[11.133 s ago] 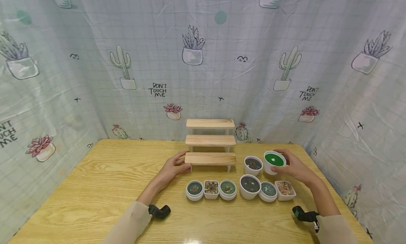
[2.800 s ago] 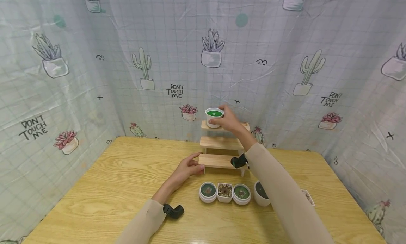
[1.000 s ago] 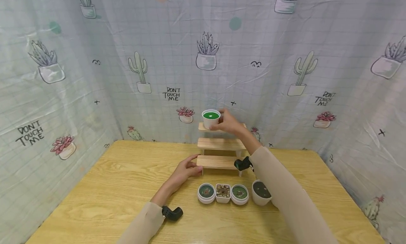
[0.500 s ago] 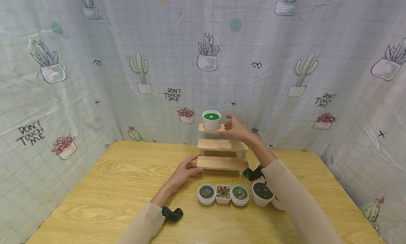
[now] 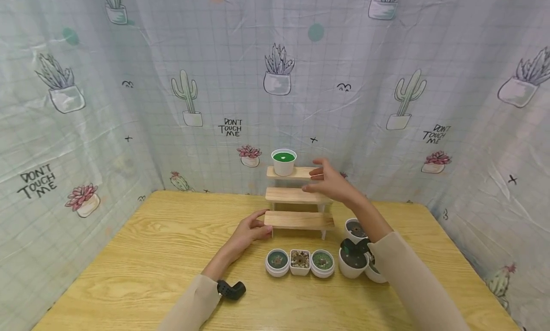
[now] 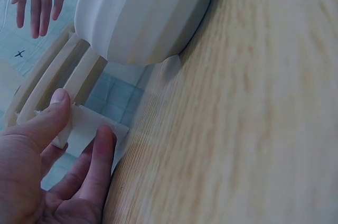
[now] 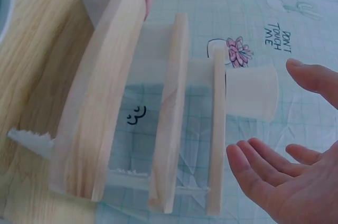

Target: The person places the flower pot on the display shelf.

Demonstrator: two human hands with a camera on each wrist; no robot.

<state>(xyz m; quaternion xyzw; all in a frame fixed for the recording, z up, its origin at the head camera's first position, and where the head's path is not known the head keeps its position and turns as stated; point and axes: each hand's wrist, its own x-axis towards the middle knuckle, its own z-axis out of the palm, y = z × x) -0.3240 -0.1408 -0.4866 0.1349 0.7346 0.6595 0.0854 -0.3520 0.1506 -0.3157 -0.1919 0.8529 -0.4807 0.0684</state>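
Observation:
A three-step wooden plant stand [image 5: 299,219] with white side supports stands on the table. My left hand [image 5: 246,234] grips the left end of its lowest step. In the left wrist view the thumb [image 6: 57,109] presses the wood and the other fingers are around the white support [image 6: 95,129]. On the left of the top step sits a white pot [image 5: 284,164] with a green surface, upright. My right hand [image 5: 331,180] is off to the right of that pot, fingers spread and holding nothing. In the right wrist view the pot [image 7: 251,93] is apart from its fingertips.
Before the stand, a row holds a round pot [image 5: 277,262], a square pebble pot [image 5: 300,262] and a green-topped round pot [image 5: 322,263]. Taller white pots [image 5: 353,266] stand to the right, partly behind the right sleeve [image 5: 412,273]. A patterned curtain [image 5: 223,82] hangs behind the table [image 5: 129,254].
The green-surfaced pot went from the table's right side to the top step. My right hand let go of it and drew back rightward. My left hand kept its grip on the stand.

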